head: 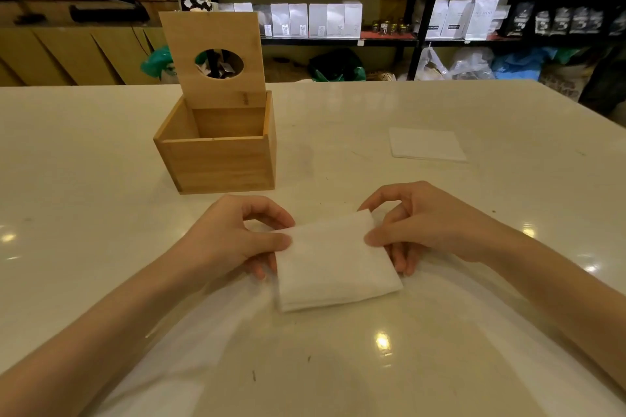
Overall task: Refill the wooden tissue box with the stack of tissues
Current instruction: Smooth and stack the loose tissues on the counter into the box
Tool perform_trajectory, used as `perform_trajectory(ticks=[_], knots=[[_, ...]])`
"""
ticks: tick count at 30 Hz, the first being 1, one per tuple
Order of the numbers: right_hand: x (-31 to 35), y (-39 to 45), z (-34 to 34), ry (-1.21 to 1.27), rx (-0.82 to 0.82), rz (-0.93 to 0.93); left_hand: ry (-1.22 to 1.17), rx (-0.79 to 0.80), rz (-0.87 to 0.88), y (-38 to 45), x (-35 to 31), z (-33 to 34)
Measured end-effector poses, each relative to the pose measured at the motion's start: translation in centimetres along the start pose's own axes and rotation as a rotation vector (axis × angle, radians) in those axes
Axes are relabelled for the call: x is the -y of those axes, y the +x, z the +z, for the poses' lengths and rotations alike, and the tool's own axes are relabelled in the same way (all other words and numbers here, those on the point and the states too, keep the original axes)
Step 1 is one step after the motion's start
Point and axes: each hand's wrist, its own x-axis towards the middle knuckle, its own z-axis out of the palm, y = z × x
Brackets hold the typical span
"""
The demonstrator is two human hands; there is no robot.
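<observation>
Glossy white surface (101, 213), shop shelves (338, 37) behind. Wooden tissue box (216, 159) sitting open at back left, lid (213, 57) flipped up. Stack of tissues (335, 264) up front, pinched by left hand (230, 240) and right hand (430, 223) grip, one per side. Second thin tissue pile (426, 144) far right.

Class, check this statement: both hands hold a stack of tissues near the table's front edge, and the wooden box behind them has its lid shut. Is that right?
One thing is wrong: the lid is not shut. The head view shows it standing upright, leaving the wooden box open on top. The rest holds: the left hand and right hand hold the stack of tissues.
</observation>
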Motion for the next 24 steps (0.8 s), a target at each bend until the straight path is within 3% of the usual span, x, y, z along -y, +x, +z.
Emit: perform_trajectory(ticks=[6,11,15,20,24], knots=[[-0.1,-0.1,0.4,-0.149,-0.086,-0.046,0.15,-0.035,0.068,0.1,0.5,0.1],[0.0,-0.3,0.6,-0.427,-0.159,-0.163,0.477,-0.126,0.253,0.0,0.4,0.3],[0.0,-0.4,0.8,-0.609,-0.164,-0.193,0.64,-0.108,0.371,-0.4,0.6,0.7],[1.2,-0.7,-0.7,-0.648,-0.059,-0.123,0.848,-0.092,0.491,1.5,-1.6,1.3],[2.8,-1.2,-3.5,-0.655,0.111,0.026,0.729,0.024,0.582,4.6,-4.9,2.3]])
